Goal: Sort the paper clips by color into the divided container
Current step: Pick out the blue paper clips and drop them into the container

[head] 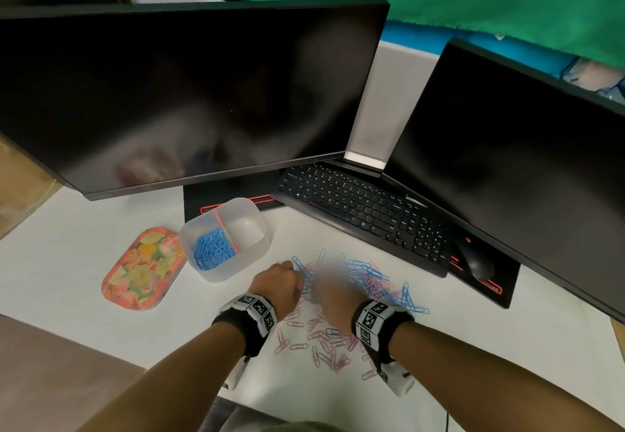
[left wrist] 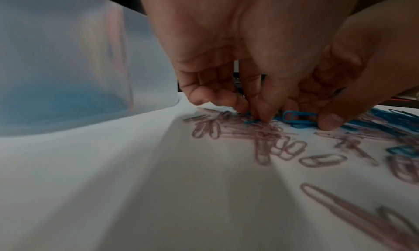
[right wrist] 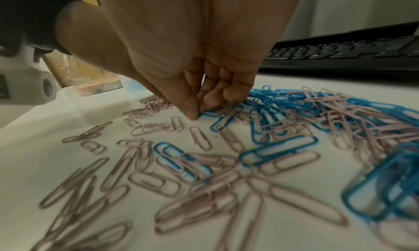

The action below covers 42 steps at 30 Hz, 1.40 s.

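Observation:
A loose pile of blue and pink paper clips [head: 367, 277] lies on the white table, with mostly pink clips [head: 321, 340] nearer me. The translucent divided container [head: 260, 252] stands to the left. Its left compartment holds blue clips [head: 212, 251] and its right compartment looks empty. My left hand [head: 299, 279] is at the pile's left edge, its fingertips [left wrist: 260, 117] curled down and pinching blue clips [left wrist: 299, 117]. My right hand [head: 321, 291], blurred in the head view, is right beside it. Its thumb and fingers [right wrist: 198, 111] pinch together on a blue clip [right wrist: 211, 113].
A floral tray [head: 142, 269] lies left of the container. A black keyboard [head: 365, 215] and mouse [head: 475, 259] sit just behind the pile, under two dark monitors [head: 189, 93]. The container wall [left wrist: 79, 66] is close on my left hand's left.

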Tool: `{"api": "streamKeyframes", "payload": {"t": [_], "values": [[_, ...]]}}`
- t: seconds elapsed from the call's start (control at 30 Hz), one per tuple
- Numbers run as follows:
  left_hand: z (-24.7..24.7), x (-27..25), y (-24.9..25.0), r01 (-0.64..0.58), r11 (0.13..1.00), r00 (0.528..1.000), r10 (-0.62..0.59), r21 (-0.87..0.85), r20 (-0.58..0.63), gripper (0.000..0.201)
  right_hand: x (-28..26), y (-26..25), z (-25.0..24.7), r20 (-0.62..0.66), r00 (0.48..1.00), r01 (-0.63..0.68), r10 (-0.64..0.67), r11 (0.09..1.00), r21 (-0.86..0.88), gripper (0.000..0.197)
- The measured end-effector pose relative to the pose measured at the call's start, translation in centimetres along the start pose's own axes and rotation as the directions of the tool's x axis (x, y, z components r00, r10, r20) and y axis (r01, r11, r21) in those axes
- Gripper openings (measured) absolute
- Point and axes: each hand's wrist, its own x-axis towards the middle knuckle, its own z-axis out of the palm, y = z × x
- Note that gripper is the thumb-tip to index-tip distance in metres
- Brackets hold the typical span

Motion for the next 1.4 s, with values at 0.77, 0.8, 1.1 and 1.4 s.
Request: {"api": "streamKeyframes", "payload": {"t": [0.77,0.8,1.1,1.4], "values": [[0.2,0.7,-0.1,0.114,0.992,0.993,-0.113,-0.047,0.036,0.016,-0.5,0.9,-0.6,0.059,0.998,0.035,-0.031,0.997,-0.072,0.024],[0.2,0.8,0.0,0.117,0.993,0.992,-0.116,-0.031,0.038,0.018,-0.4,0.8,-0.5,0.051,0.997,0.055,-0.05,0.994,-0.095,0.023],[-0.1,1.2,-0.2,0.188,0.98,0.969,-0.175,-0.065,0.173,0.016,0.7,0.5,0.2,0.088,0.99,0.122,-0.112,0.986,-0.113,0.031],[-0.4,1.0,-0.7,0.217,0.958,0.97,-0.19,-0.186,0.152,0.013,0.7,0.3,0.3,0.144,0.988,0.07,-0.05,0.988,-0.135,0.027]]}}
